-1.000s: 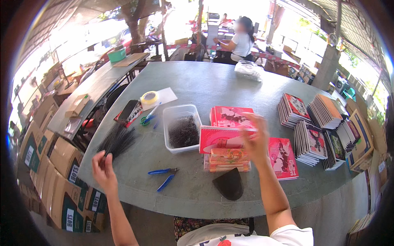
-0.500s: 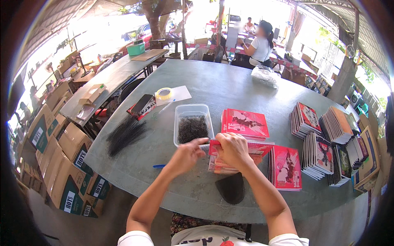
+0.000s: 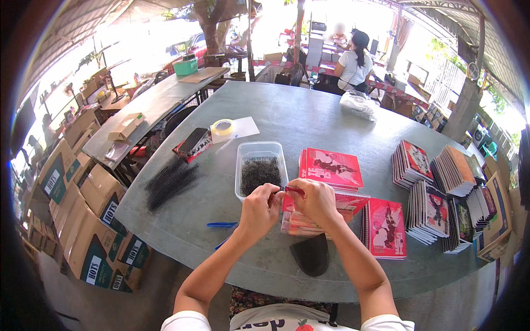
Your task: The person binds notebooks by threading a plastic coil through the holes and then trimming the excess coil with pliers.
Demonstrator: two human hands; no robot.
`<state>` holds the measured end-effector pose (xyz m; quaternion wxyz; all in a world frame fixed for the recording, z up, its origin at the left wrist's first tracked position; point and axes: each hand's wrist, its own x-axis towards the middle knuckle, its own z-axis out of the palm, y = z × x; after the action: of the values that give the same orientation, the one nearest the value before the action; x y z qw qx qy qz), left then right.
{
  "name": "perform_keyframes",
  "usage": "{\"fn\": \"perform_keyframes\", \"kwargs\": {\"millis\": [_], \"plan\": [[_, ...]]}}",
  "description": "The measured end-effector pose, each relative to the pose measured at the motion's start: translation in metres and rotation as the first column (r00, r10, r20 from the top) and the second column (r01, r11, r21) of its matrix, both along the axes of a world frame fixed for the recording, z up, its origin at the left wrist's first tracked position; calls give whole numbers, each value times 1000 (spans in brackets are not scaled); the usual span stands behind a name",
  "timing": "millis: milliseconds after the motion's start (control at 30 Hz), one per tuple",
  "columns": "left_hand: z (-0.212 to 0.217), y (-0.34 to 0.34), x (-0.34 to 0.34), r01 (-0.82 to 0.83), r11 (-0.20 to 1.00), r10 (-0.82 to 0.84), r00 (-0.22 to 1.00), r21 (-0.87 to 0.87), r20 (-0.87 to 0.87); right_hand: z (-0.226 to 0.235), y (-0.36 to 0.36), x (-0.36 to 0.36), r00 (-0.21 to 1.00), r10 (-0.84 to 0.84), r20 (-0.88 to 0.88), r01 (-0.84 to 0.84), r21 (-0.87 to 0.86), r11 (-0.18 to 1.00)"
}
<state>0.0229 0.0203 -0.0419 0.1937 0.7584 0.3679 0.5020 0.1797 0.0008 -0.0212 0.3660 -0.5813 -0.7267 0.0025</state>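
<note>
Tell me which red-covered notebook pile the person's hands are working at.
The low pile directly under both hands, beside the clear plastic tub. The other red pile lies farther back untouched, and a single red notebook lies to its right.

Both hands [image 3: 290,204] meet ahead, fingers curled and pinching together.

open-air workshop | notebook stacks [image 3: 428,198] | stacked cartons [image 3: 83,220] | long worktables [image 3: 309,118]

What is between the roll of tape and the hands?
In the head view, a clear plastic tub of small black pieces sits between the tape roll and both hands.
</note>
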Motion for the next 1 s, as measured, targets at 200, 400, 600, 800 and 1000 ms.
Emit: {"fn": "perform_keyframes", "kwargs": {"millis": [200,400,600,800,1000], "plan": [[-4,9,0,-17,999,18,1000,38,-18,4,0,-4,999,33,-32,-35,-66,997],[0,31,-32,123,986,-132,989,-115,-68,-1,4,-1,995,87,57,-86,-4,996],[14,29,-38,99,995,-93,985,33,-144,-1,12,-17,993,118,-27,-114,123,986],[15,35,-41,118,993,-116,986,7,-116,-2,15,-11,987,145,71,-147,13,989],[30,30,-35,21,980,-91,930,-196,-355,2,11,-4,998,52,-43,-53,-14,999]]}}
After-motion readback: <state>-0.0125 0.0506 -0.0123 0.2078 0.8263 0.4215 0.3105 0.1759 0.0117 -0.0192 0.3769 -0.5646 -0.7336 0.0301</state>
